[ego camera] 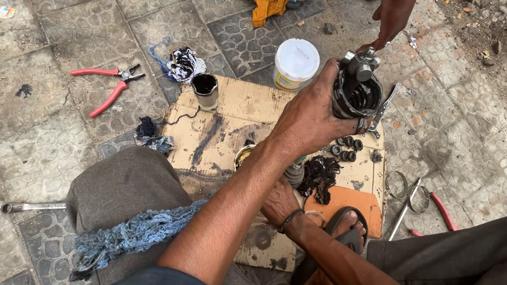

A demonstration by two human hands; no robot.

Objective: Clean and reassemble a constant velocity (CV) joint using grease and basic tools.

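Note:
My left hand [309,119] reaches across the cardboard [227,121] and grips a greasy black joint housing [358,97], held upright with its open cup facing me. A metal inner piece [360,64] sticks out of its top. Another person's hand [392,21] comes in from the upper right and touches that top piece. My right hand [280,200], with a dark wristband, lies lower, under my left forearm, wrapped around a ribbed shaft [293,174]. Several small dark rings and balls [348,145] lie on the cardboard just below the housing.
A white lidded tub [296,63] and a small can of black grease [205,89] stand at the cardboard's far edge. Red-handled pliers [108,87] lie to the left, a wrench [31,207] at far left, and metal clamp rings [397,184] and red-handled snips [435,207] to the right. A greasy rag [319,177] is near my sandalled foot [346,227].

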